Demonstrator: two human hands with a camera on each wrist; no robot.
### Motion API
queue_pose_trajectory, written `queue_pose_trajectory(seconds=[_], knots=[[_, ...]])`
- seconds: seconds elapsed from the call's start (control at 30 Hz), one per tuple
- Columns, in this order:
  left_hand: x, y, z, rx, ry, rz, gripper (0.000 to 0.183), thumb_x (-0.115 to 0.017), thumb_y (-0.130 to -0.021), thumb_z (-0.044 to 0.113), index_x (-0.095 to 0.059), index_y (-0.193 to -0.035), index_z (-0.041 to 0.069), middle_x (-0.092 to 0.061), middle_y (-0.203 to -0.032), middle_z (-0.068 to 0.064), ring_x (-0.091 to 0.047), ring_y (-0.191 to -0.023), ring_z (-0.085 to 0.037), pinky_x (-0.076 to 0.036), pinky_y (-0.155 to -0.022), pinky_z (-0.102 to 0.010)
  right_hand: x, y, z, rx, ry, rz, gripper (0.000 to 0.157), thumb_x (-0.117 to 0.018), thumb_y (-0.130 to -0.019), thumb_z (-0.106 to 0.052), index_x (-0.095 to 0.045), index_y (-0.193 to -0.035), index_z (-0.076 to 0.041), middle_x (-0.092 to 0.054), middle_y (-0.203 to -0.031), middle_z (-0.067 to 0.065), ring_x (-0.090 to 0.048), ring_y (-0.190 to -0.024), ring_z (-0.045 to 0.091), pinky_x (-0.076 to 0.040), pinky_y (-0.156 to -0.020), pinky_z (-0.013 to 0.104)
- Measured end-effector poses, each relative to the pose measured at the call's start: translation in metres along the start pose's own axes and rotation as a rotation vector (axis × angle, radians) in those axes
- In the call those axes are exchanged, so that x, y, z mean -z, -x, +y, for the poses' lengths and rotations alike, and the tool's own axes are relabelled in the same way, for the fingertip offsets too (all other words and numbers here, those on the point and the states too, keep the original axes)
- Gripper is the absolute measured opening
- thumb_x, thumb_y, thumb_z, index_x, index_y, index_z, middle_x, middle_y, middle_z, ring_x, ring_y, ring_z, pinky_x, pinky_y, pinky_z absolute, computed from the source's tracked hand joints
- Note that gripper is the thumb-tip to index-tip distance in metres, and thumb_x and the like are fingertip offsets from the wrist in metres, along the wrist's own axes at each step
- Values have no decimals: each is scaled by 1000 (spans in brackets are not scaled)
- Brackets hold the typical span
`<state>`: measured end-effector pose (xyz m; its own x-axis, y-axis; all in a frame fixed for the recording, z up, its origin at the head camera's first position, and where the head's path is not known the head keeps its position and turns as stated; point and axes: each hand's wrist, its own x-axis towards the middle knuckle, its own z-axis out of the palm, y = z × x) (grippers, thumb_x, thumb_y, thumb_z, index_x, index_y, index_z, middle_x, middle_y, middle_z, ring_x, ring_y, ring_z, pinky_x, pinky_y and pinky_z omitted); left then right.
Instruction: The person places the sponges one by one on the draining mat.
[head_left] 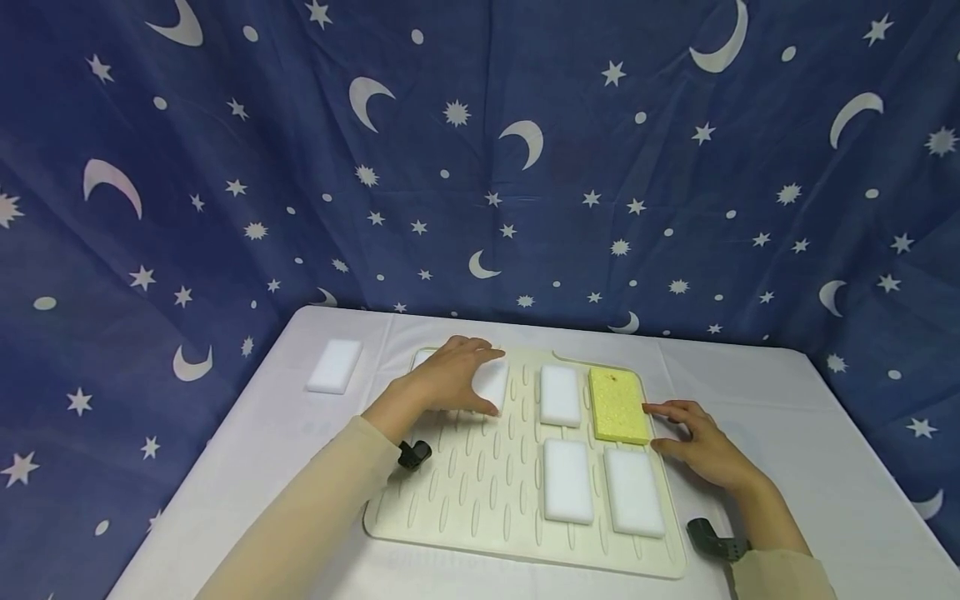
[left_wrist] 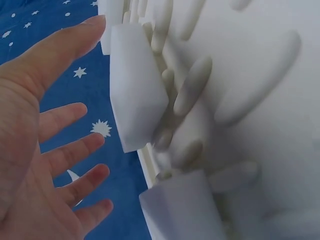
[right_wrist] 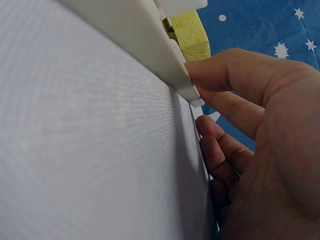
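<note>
My left hand (head_left: 450, 377) spreads over the mat's far left part, thumb and fingers apart around a white sponge block (head_left: 491, 383). In the left wrist view its straight fingers hold nothing, and the thumb is close beside a white block (left_wrist: 135, 85). Another white block (head_left: 422, 357) is mostly hidden behind that hand. At the right edge of the ribbed cream mat (head_left: 480, 475), my right hand (head_left: 697, 437) has its index fingertip beside the yellow sponge (head_left: 618, 404) and its thumb at the mat's rim, as the right wrist view also shows.
White blocks also lie on the mat left of the yellow sponge (head_left: 559, 396), in front at centre (head_left: 567, 481) and at front right (head_left: 633, 492). One more white block (head_left: 334, 367) rests on the white tablecloth (head_left: 247, 467), left of the mat. A blue starry curtain (head_left: 450, 167) stands behind.
</note>
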<state>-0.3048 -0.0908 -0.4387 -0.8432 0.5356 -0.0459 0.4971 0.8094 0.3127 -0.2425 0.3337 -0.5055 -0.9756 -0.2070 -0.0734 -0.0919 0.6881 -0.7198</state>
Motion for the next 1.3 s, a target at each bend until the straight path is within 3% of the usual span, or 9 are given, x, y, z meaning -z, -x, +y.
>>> queue_pose_trajectory(seconds=[0.23, 0.5, 1.3], knots=[[9, 11, -5, 2, 17, 24, 94, -88, -76, 55, -48, -156, 24, -44, -161, -4, -37, -149, -31, -37, -119, -52, 0, 0, 1, -2, -7, 0, 60, -77, -90, -24, -58, -146, -12, -43, -147, 21, -32, -142, 52, -23, -108, 82], [15, 22, -14, 9, 28, 34, 93, -88, -78, 52, -48, -156, 23, -45, -161, -4, -35, -150, -32, -34, -122, -49, 0, 0, 2, 5, 4, 8, 59, -78, -90, -25, -59, -145, -13, -44, -145, 20, -36, -140, 49, -24, -108, 81], [35, 52, -52, 36, 77, 65, 92, -88, -80, 46, -47, -157, 18, -43, -161, -11, -34, -150, -38, -36, -119, -57, 2, 0, 2, 29, 8, 3, 58, -77, -92, -25, -58, -146, -14, -43, -146, 18, -38, -140, 47, -24, -110, 80]])
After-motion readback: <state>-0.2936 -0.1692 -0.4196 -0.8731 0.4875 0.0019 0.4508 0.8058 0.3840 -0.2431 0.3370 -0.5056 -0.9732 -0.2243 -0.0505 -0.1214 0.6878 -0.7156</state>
